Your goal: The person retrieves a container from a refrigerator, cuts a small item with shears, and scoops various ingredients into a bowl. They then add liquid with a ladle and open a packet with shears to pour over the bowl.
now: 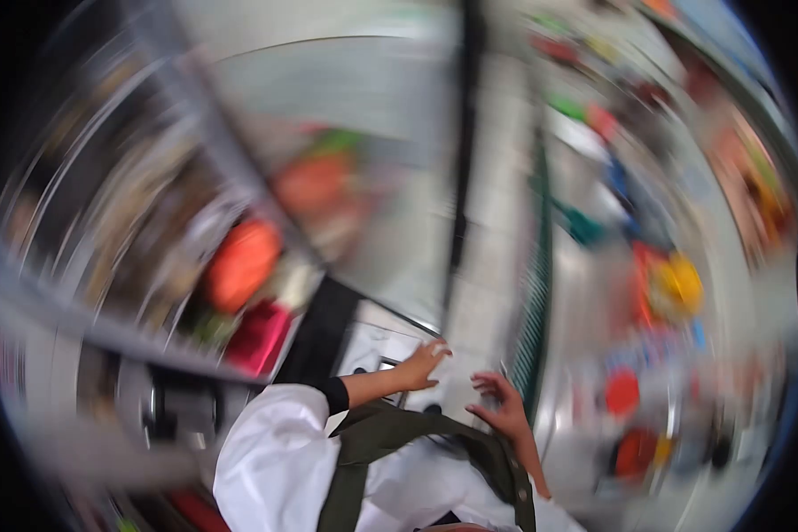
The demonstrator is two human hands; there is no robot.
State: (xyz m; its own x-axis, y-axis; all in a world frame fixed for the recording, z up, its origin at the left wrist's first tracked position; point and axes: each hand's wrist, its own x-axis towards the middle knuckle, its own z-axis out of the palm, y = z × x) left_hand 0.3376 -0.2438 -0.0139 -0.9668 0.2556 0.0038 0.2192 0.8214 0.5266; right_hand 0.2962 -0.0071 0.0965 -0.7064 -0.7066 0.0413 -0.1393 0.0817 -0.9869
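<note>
My left hand (423,364) reaches out from a white sleeve with a black cuff. Its fingers are apart and nothing shows in them; the fingertips overlap the bottom corner of a large glass door (390,239) in this view. To its right, my right hand (503,406) is raised with loosely curled, parted fingers, also without anything in it. It is nearest to a dark green mesh edge (535,328). Beneath the hands is a pale tiled floor (485,284). A dark green apron (372,443) covers part of my white clothing.
On the left, blurred shelves hold an orange-red bundle (244,264) and a bright pink container (259,337). A metal counter (567,381) runs along the right, with a yellow round thing (676,285) and a red round thing (621,393) among its clutter.
</note>
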